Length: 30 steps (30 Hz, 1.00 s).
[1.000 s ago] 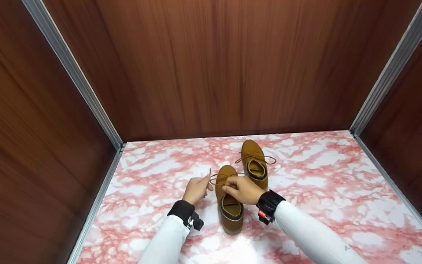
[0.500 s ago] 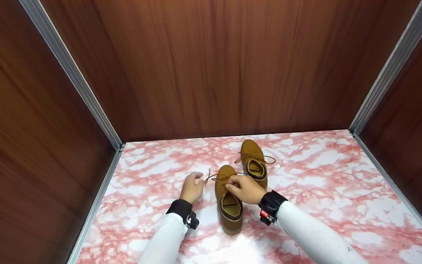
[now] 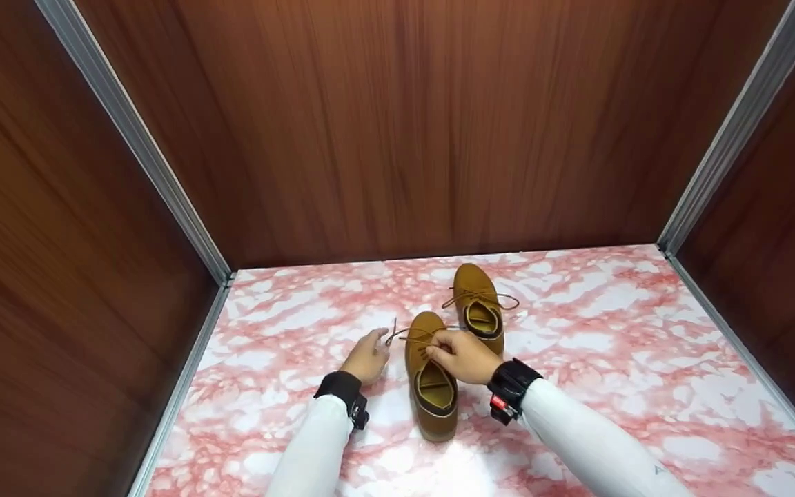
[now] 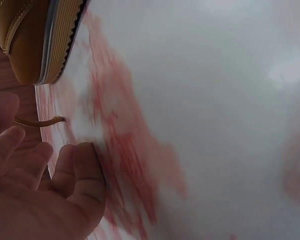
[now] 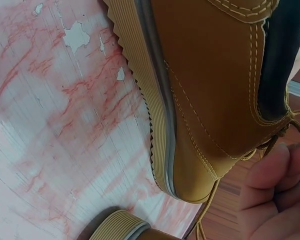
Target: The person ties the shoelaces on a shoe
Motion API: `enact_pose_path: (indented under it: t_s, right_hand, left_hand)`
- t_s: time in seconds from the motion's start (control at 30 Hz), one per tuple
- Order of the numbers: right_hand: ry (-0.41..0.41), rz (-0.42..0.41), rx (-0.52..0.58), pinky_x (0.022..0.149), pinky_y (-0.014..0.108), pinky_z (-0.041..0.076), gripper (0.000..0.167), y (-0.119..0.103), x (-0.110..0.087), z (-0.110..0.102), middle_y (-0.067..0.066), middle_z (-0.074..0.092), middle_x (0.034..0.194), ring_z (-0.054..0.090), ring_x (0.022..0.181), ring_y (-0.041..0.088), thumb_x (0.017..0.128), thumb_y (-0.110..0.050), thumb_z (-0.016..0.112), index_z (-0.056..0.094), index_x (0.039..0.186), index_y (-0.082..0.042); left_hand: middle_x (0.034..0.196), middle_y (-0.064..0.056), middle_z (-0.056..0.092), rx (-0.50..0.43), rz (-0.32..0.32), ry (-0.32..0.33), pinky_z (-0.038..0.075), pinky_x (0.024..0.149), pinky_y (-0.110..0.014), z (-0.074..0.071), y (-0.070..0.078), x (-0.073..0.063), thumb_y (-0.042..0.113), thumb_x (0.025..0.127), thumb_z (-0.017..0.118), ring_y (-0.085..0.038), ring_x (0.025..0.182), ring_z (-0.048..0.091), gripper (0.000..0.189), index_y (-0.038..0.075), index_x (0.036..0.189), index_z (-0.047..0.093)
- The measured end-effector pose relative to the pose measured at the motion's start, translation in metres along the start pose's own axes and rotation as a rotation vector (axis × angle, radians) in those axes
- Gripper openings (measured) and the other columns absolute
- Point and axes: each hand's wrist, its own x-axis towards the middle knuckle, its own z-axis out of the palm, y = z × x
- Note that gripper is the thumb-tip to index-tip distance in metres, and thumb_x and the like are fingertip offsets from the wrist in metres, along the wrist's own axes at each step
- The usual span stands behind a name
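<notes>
A tan lace-up shoe [image 3: 437, 414] stands on the marbled surface, toe away from me. Over its tongue my right hand [image 3: 465, 355] pinches the brown shoelace [image 3: 408, 338], with thumb and forefinger together. In the right wrist view the fingertips [image 5: 270, 167] are right at the lacing, beside the shoe's side [image 5: 210, 90]. Left of the shoe my left hand [image 3: 365, 359] has relaxed, slightly bent fingers, close to a loose loop and end of the lace. In the left wrist view the lace tip [image 4: 52, 121] lies just past the fingers, under the shoe's sole [image 4: 65, 40].
A second tan shoe [image 3: 473, 279] stands behind and to the right, its laces in a bow. Red-and-white marbled sheeting [image 3: 611, 386] covers the surface. Dark wood-look panels [image 3: 397, 138] with grey metal corner strips enclose it at the back and sides.
My left hand let go of the lace and drew back leftward, then came slightly back toward it. The right hand stayed at the shoe's lacing, nearly still.
</notes>
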Motion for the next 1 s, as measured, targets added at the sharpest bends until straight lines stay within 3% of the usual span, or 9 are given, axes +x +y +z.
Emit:
enact_pose_path:
  t_s: [0.1,0.13,0.2,0.23,0.33,0.4,0.47,0.7,1.0]
  right_hand:
    - [-0.007,0.002,0.001,0.064,0.021,0.041,0.02,-0.001,0.0,0.0,-0.01,0.051,0.072,0.048,0.067,0.003,0.103,-0.02,0.066,0.066,0.084,-0.014]
    - [-0.008,0.001,0.0,0.064,0.021,0.041,0.02,-0.001,0.0,0.0,-0.01,0.051,0.072,0.048,0.067,0.003,0.103,-0.02,0.065,0.066,0.084,-0.014]
    - [-0.004,-0.004,-0.001,0.065,0.021,0.041,0.02,-0.001,0.001,0.0,-0.009,0.052,0.073,0.049,0.068,0.004,0.103,-0.02,0.066,0.066,0.084,-0.013]
    - [-0.003,-0.003,-0.002,0.065,0.021,0.042,0.02,-0.001,0.001,0.0,-0.008,0.052,0.073,0.049,0.068,0.004,0.103,-0.02,0.066,0.066,0.084,-0.013]
    - [0.0,-0.003,-0.002,0.065,0.022,0.042,0.02,0.0,0.001,0.001,-0.007,0.054,0.074,0.05,0.069,0.005,0.103,-0.019,0.066,0.065,0.083,-0.013]
    - [0.0,0.006,-0.003,0.065,0.021,0.043,0.02,0.0,0.001,0.001,-0.007,0.055,0.075,0.05,0.069,0.004,0.102,-0.019,0.066,0.065,0.083,-0.014]
    - [0.002,0.007,-0.001,0.065,0.021,0.043,0.019,0.0,0.001,0.001,-0.007,0.056,0.075,0.05,0.069,0.004,0.102,-0.018,0.066,0.065,0.084,-0.013]
    - [-0.001,0.041,0.033,0.063,0.021,0.042,0.02,-0.002,0.003,-0.001,-0.008,0.051,0.073,0.048,0.067,0.004,0.103,-0.021,0.065,0.064,0.085,-0.013]
    - [0.012,0.056,0.051,0.059,0.021,0.037,0.031,-0.001,0.004,-0.003,-0.008,0.047,0.069,0.043,0.062,0.005,0.106,-0.028,0.062,0.063,0.08,-0.011]
  left_hand:
    - [0.149,-0.031,0.054,0.032,0.001,0.003,0.042,0.119,-0.058,0.001,-0.002,0.001,0.005,0.102,0.057,-0.045,0.135,0.056,0.046,-0.002,0.147,0.051]
    - [0.149,-0.029,0.054,0.039,-0.013,-0.004,0.05,0.111,-0.055,0.001,-0.003,0.001,0.007,0.102,0.059,-0.043,0.124,0.063,0.045,0.001,0.146,0.053]
    - [0.145,-0.027,0.058,0.032,-0.045,-0.023,0.061,0.086,-0.046,0.002,-0.003,0.002,0.011,0.102,0.06,-0.033,0.095,0.072,0.041,0.005,0.142,0.057]
    - [0.138,-0.026,0.062,0.019,-0.068,-0.036,0.061,0.07,-0.041,0.002,-0.003,0.002,0.013,0.102,0.06,-0.027,0.078,0.071,0.037,0.007,0.139,0.058]
    - [0.103,-0.018,0.069,0.015,-0.127,-0.058,0.04,0.04,-0.024,0.003,0.0,0.002,0.017,0.103,0.059,-0.01,0.043,0.045,0.023,0.008,0.125,0.06]
    - [0.082,-0.009,0.061,0.025,-0.142,-0.048,0.038,0.04,-0.024,0.003,0.003,0.002,0.017,0.104,0.058,-0.01,0.044,0.044,0.013,0.007,0.113,0.06]
    - [0.076,-0.003,0.054,0.067,-0.147,-0.028,0.041,0.047,-0.025,0.003,0.006,0.001,0.018,0.104,0.058,-0.012,0.052,0.048,0.01,0.008,0.103,0.059]
    - [0.087,-0.008,0.064,0.171,-0.173,0.023,0.054,0.08,-0.04,0.005,0.01,0.002,0.018,0.104,0.056,-0.025,0.085,0.063,0.015,0.008,0.094,0.06]
    - [0.094,-0.015,0.071,0.234,-0.128,0.052,0.057,0.087,-0.049,0.01,0.008,0.006,0.018,0.105,0.055,-0.034,0.093,0.07,0.016,0.006,0.097,0.062]
